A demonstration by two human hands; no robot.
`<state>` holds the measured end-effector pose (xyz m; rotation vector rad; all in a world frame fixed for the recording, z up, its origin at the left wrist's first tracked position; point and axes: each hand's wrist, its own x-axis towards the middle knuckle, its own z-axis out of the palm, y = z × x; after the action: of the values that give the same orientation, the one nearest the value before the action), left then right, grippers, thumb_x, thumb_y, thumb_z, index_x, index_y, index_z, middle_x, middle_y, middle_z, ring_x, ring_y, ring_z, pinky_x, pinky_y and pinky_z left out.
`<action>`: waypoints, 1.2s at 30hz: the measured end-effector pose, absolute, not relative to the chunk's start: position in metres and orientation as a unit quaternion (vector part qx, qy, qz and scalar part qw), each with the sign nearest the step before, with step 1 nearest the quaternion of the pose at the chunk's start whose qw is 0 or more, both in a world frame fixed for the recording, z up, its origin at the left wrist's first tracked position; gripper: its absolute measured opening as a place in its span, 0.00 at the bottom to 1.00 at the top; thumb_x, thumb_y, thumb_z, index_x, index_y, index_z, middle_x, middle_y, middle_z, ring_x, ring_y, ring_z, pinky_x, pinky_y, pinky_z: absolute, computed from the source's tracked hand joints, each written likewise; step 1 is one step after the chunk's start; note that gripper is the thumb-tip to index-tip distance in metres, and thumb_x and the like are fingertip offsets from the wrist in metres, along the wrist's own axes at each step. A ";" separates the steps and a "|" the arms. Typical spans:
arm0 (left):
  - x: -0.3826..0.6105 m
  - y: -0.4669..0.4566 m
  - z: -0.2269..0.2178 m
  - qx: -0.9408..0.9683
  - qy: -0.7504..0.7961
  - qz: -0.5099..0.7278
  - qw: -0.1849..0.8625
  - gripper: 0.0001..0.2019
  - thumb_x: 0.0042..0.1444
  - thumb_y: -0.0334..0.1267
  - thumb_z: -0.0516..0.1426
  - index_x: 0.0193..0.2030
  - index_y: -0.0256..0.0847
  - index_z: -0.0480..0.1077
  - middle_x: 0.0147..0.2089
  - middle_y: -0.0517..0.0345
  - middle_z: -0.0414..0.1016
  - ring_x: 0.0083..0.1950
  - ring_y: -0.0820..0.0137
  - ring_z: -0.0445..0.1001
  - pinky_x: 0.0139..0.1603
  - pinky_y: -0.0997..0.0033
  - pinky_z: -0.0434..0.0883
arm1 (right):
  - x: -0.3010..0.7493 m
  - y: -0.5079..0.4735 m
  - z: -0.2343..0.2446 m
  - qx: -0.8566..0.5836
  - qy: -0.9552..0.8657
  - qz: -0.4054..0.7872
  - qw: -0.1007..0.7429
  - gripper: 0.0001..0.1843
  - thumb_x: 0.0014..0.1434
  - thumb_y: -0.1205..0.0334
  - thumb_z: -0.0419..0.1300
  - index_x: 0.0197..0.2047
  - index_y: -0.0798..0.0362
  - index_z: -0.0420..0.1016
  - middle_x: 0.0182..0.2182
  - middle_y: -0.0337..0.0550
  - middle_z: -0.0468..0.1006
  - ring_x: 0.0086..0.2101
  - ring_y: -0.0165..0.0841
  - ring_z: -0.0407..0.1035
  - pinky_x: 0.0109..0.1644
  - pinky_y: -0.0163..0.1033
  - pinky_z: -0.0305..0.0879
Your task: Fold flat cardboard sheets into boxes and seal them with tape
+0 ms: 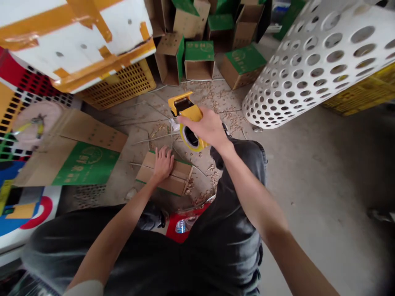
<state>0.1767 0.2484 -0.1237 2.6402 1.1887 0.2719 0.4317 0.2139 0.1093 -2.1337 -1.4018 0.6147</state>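
My right hand (208, 125) is wrapped round a yellow tape dispenser (189, 113), lifted above the floor in front of me. A roll of clear tape (184, 142) sits in it, below the hand. On the floor between my legs lies a small brown cardboard box (177, 181) with green edges, its flaps folded over the top. My left hand (163, 164) rests on those flaps with its fingers stretched out. The dispenser is up and to the right of the box, apart from it.
Several open green-and-brown boxes (199, 61) stand at the back. A flattened carton (89, 164) lies at left, near pliers on a round stool (38, 123). A taped foam box (77, 37) rests on a yellow crate (120, 84). At right leans a perforated white cylinder (304, 78). Brown bits litter the floor.
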 end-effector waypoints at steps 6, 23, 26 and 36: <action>0.178 0.132 -0.124 0.920 0.368 0.035 0.127 0.46 0.63 0.47 0.60 0.82 0.29 0.47 0.84 0.26 0.39 0.84 0.37 0.39 0.78 0.30 0.51 | 0.418 0.231 0.115 -0.814 -0.458 0.219 0.284 0.36 0.63 0.33 0.62 0.60 0.54 0.76 0.50 0.58 0.84 0.53 0.54 0.78 0.56 0.57 0.72; 0.053 0.291 -0.053 0.833 0.548 0.059 -0.039 0.61 0.46 0.70 0.70 0.74 0.29 0.54 0.70 0.20 0.65 0.70 0.31 0.64 0.69 0.34 0.61 | 0.425 0.218 0.127 -0.821 -0.451 0.169 0.306 0.33 0.60 0.35 0.66 0.55 0.56 0.78 0.44 0.59 0.84 0.48 0.55 0.79 0.50 0.55 0.75; 0.045 0.304 -0.067 0.818 0.566 0.098 -0.035 0.51 0.53 0.69 0.65 0.71 0.32 0.60 0.66 0.25 0.71 0.68 0.36 0.68 0.67 0.40 0.64 | 0.423 0.219 0.123 -0.826 -0.451 0.168 0.294 0.34 0.59 0.35 0.68 0.54 0.56 0.79 0.43 0.58 0.84 0.47 0.55 0.80 0.50 0.55 0.75; 0.025 0.353 -0.080 0.773 0.598 0.212 0.022 0.27 0.78 0.47 0.40 0.61 0.36 0.75 0.58 0.37 0.81 0.60 0.53 0.79 0.61 0.55 0.71 | 0.418 0.219 0.123 -0.821 -0.482 0.162 0.260 0.32 0.57 0.35 0.69 0.52 0.55 0.80 0.43 0.56 0.84 0.45 0.51 0.80 0.49 0.52 0.74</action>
<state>0.0253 0.3533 -0.0796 2.3932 1.8522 0.6577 0.4178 0.2194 0.1235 -2.2230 -1.3044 0.4396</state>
